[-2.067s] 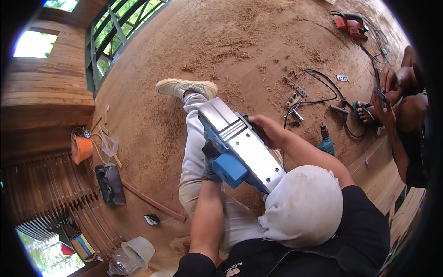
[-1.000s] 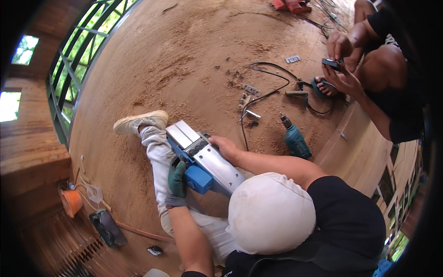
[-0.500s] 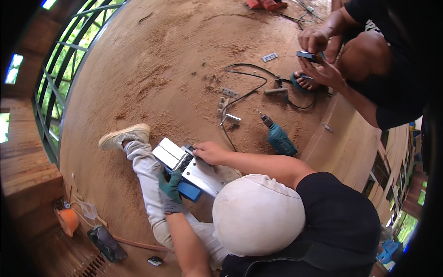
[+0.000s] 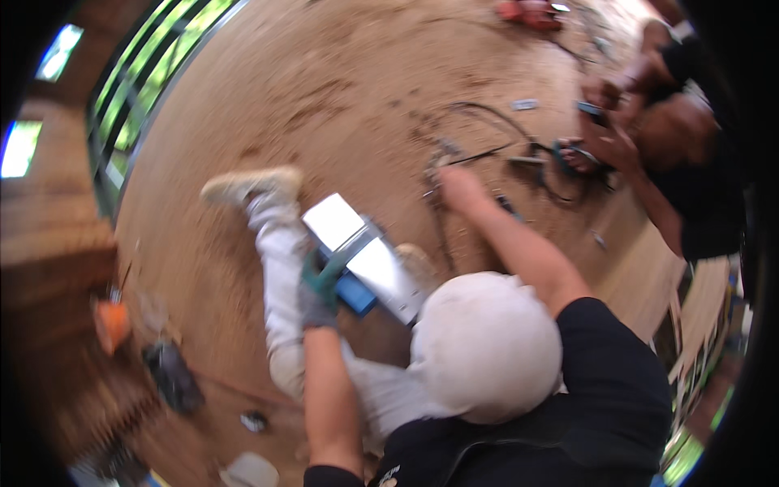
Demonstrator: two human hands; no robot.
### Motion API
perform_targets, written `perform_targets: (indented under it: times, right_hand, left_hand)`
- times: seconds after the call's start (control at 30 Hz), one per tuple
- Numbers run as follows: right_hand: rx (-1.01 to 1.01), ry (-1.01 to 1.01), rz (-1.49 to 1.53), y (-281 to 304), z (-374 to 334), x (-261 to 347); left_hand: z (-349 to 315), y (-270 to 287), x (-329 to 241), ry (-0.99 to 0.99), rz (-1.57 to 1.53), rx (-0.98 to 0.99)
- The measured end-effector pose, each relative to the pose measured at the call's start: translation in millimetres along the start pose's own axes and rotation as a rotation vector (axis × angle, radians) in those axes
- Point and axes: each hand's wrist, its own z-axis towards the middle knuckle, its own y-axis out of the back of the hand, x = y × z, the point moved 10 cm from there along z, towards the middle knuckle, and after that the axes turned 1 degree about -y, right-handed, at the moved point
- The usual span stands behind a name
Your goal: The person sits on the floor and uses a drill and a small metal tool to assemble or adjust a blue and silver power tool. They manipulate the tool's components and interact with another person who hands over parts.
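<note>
Beside the leg (image 4: 277, 260), our gloved left hand (image 4: 321, 284) grips the power planer (image 4: 377, 266), best held steady; right hand (image 4: 462, 190) near cable (image 4: 487, 152), fingers blurred, we can't tell.

right hand (image 4: 461, 188): blurred, grip unclear | planer (image 4: 375, 266): near end behind cap (image 4: 491, 349) | drill (image 4: 509, 207): mostly behind forearm (image 4: 523, 247)

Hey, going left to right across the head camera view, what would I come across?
Orange bucket, dark bundle, pale shoe, blue and silver power tool, bare right hand, small pale plate, the other person's sandalled foot.
</note>
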Motion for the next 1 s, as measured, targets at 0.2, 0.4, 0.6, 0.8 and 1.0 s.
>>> perform_targets:
  times: [0.2,0.4,0.6,0.8,1.0]
  right_hand:
    - [0.128,-0.236,0.242,25,-22,-38]
    - [-0.020,-0.429,0.880,68,-57,-24]
    - [0.129,-0.409,1.487,24,-47,84]
    - [0.202,-0.281,1.083,16,-32,129]
    - [0.163,-0.157,0.745,45,-21,144]
  left_hand:
    - [4,10,11,0.081,0.118,-0.040]
    - [9,10,21,0.117,0.090,-0.042]
    - [11,10,18,0.102,0.179,-0.049]
    - [3,10,4,0.097,0.268,-0.115]
    - [1,8,-6,0.094,0.322,-0.123]
